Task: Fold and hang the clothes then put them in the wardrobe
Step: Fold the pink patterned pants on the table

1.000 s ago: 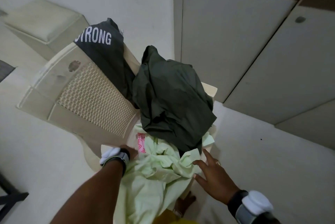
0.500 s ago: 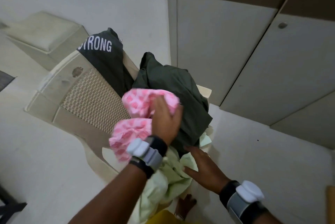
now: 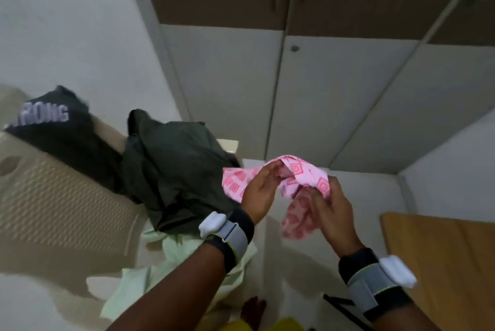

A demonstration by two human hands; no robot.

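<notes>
A cream plastic chair with a woven-pattern back [image 3: 53,210] is carrying the waiting pile. A black garment with white lettering [image 3: 67,143] is draping over the top edge of its back. A crumpled dark green garment [image 3: 174,170] is lying heaped beside that, toward the chair's right edge, and a thin pale green garment [image 3: 134,293] is spilling off the seat's front edge. Just right of the chair, the left hand [image 3: 258,194] is pinching one end of a small pink cloth printed with red squares [image 3: 297,170], its grip clenching on the upper fold. The cloth is hanging in the air between both hands, clear of the chair and in front of the grey-panelled wardrobe doors [image 3: 334,103]. The right hand [image 3: 332,210] is grasping the other end, its grip curling round the bunched lower part. The cloth is looking light, soft and limp, so it is likely going to sag and twist wherever it is unsupported. Taking it by two corners or along one hem should let it fall open flat for folding. A tan wooden board [image 3: 442,263] is showing at the far right.
</notes>
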